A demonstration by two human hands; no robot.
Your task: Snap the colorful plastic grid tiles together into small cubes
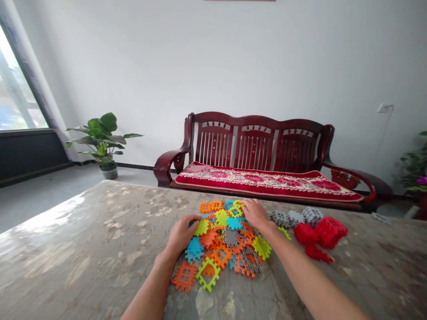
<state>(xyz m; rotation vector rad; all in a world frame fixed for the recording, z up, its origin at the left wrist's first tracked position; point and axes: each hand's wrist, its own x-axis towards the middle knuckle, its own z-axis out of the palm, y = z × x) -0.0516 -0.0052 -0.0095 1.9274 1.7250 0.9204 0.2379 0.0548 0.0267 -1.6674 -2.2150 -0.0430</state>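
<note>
A heap of toothed plastic building tiles lies on the table before me, in orange, lime green, blue and grey. My left hand (183, 229) rests at the heap's left edge, fingers bent and thumb apart, beside a lime-green tile (202, 228). At the far right of the heap, my right hand (255, 213) touches a lime-green window tile (236, 209) with its fingertips; part of its fingers is hidden. Nearer to me lie an orange window tile (185, 276) and a lime-green frame tile (203, 268). A grey tile (230, 238) sits mid-heap.
Right of the heap, red joined blocks (330, 232) and grey joined blocks (312, 216) stand on the patterned table (83, 249). Beyond the table is a dark wooden bench (255, 142) with a red floral cushion (267, 180). A potted plant (108, 171) stands back left.
</note>
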